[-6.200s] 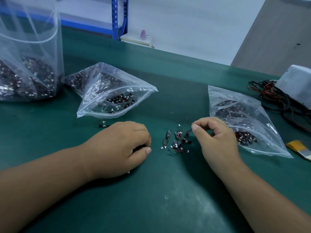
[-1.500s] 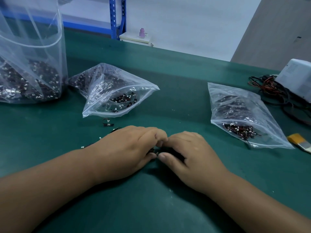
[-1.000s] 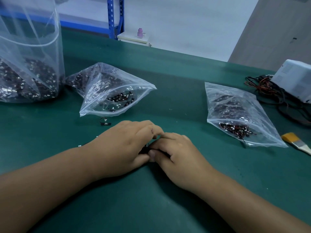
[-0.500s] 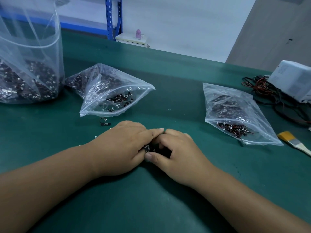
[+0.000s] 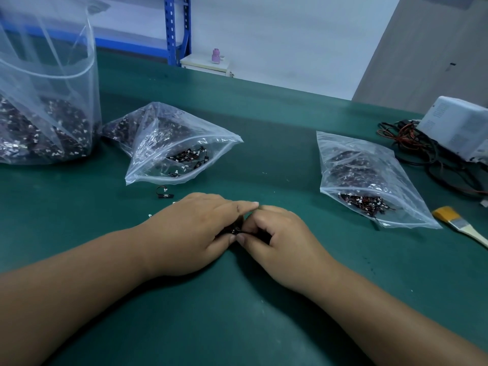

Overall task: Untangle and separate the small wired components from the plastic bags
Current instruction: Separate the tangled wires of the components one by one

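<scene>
Two sets of fingers, left hand and right hand, pinch one wired clump. A loose component lies left of the clump.

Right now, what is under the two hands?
Between the left hand and right hand, a dark wired component shows, pinched by both. A white connector peeks out beside the left wrist. Anything else beneath is covered by the hands.
</scene>
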`<state>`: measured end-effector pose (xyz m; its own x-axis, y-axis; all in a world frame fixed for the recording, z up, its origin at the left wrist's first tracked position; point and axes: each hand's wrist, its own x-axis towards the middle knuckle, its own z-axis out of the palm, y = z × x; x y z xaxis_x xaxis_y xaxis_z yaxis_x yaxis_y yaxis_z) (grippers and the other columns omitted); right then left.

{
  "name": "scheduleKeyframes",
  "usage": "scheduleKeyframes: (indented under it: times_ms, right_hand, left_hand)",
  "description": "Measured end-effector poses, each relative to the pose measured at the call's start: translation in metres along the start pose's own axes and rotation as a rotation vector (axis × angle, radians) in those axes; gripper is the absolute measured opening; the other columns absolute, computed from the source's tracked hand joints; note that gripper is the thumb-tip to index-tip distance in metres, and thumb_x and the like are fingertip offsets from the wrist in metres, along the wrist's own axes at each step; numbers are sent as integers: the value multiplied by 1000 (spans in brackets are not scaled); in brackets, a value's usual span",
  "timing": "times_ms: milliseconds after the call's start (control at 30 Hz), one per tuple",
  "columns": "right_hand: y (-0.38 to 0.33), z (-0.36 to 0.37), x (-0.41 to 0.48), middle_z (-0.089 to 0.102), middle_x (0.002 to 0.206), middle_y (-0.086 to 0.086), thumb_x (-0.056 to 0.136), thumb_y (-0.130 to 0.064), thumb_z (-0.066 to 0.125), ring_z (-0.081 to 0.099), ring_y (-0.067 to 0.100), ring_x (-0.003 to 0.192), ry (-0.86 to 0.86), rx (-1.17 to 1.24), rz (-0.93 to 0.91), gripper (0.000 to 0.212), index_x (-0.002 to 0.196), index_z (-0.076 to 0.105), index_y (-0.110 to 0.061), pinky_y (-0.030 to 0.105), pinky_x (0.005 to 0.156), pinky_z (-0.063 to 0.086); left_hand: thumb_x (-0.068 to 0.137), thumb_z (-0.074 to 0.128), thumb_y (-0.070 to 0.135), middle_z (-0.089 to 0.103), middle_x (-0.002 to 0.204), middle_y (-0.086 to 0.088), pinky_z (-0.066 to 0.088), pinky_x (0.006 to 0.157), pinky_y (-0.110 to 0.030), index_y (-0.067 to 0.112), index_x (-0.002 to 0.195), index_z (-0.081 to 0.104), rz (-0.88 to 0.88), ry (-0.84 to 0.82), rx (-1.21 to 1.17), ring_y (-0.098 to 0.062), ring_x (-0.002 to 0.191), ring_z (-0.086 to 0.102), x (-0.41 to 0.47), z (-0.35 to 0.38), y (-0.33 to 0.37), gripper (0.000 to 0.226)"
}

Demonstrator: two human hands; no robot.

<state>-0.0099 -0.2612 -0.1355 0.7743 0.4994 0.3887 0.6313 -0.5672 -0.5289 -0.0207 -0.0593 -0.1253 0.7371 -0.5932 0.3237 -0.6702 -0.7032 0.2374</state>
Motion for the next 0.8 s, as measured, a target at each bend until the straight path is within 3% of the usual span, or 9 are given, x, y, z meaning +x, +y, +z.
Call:
scheduleKeyframes:
  times_ms: [200, 400, 633, 800]
  right_hand:
    - [1, 0, -3, 53, 70, -10, 83, -27, 67, 51, 12, 71, 53, 3, -2, 16, 71, 58, -24, 40, 66, 46]
    - [1, -3, -4, 54, 71, -12, 82, -16, 69, 54, 11, 72, 157, 100, -14, 19, 72, 57, -26, 22, 63, 42]
    - [-1, -5, -6, 57, 69, -8, 81, -15, 64, 54, 13, 69, 229, 174, 13, 13, 71, 58, -18, 26, 63, 44]
    - [-2, -8, -6, 57, 69, 2, 81, -15, 60, 51, 13, 65, 287, 325, 136, 11, 70, 58, -11, 24, 60, 42]
  left_hand:
    - [93, 55, 29, 59, 93, 14, 46, 84, -34, 28, 128, 56, 29, -9, 8, -11, 88, 53, 3, -3, 1, 35]
    - [91, 52, 33, 58, 90, 15, 47, 82, -33, 26, 108, 63, 13, -2, -5, -10, 85, 53, 3, -5, 3, 21]
    - [92, 59, 17, 61, 87, 9, 46, 79, -32, 20, 105, 64, 12, 26, 9, -15, 82, 55, 2, -6, 4, 15]
    - [93, 58, 20, 63, 91, 10, 45, 81, -28, 21, 108, 64, -16, 21, 8, -13, 85, 55, 2, -5, 3, 16]
